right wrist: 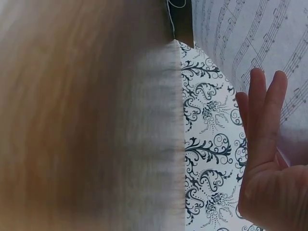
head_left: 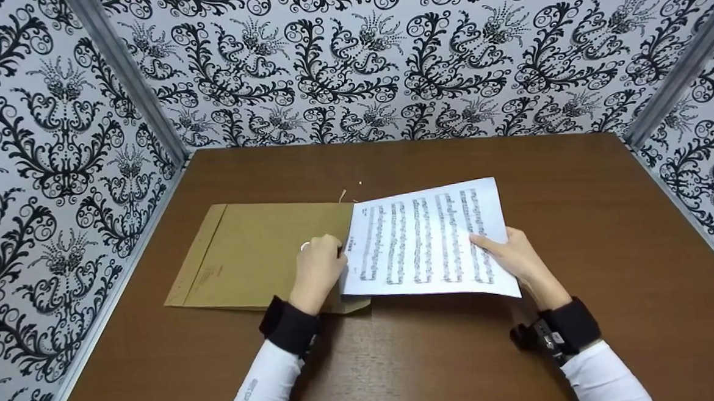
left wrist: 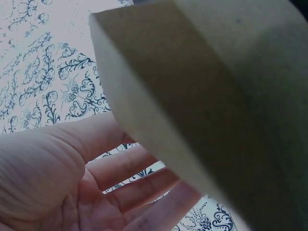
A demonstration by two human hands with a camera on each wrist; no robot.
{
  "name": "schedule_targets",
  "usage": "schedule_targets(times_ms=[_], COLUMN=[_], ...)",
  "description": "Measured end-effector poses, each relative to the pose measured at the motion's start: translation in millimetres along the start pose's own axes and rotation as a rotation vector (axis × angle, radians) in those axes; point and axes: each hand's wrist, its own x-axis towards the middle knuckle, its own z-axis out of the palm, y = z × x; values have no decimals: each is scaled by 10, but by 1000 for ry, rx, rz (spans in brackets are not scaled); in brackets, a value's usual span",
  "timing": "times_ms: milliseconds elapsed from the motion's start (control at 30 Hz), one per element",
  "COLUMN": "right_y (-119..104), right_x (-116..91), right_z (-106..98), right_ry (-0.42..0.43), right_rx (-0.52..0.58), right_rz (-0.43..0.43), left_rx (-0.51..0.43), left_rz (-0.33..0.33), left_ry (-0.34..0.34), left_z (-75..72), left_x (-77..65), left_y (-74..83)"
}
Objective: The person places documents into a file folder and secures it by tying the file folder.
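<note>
A brown kraft-paper envelope (head_left: 273,229) lies on the left half of the table, faint print near its left end. My left hand (head_left: 319,266) grips its right edge from above. In the left wrist view, that hand's thumb and fingers (left wrist: 139,190) meet at the raised brown paper (left wrist: 163,62). White sheet music (head_left: 426,239) extends rightward from the envelope's right end, a strip of brown paper showing beneath its near left corner. My right hand (head_left: 516,256) pinches the sheet's right edge, thumb on top. The right wrist view shows extended fingers (right wrist: 264,110) behind the printed paper (right wrist: 260,29).
A brown wooden table (head_left: 608,212) extends right and in front of the papers. A short string (head_left: 342,195) sticks out at the envelope's far edge. Walls with a black-and-white floral pattern (head_left: 374,59) enclose the table at the back and sides.
</note>
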Motion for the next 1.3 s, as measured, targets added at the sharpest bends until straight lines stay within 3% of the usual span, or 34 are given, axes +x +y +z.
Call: schedule_targets(times_ms=[533,867,1300], right_y=[-64,-65,-51], right_x=[-50,-51,-28], right_z=[-67,92,165], right_ry=[-29,8,33], right_rx=[16,15,48], right_rz=[16,-5,23], left_rx=[-29,-4,-8], left_rz=[-21,13,5], left_ry=[1,41,19], left_z=[-23,-5,-27], left_x=[17,6,8], left_y=[-14,-32,-34])
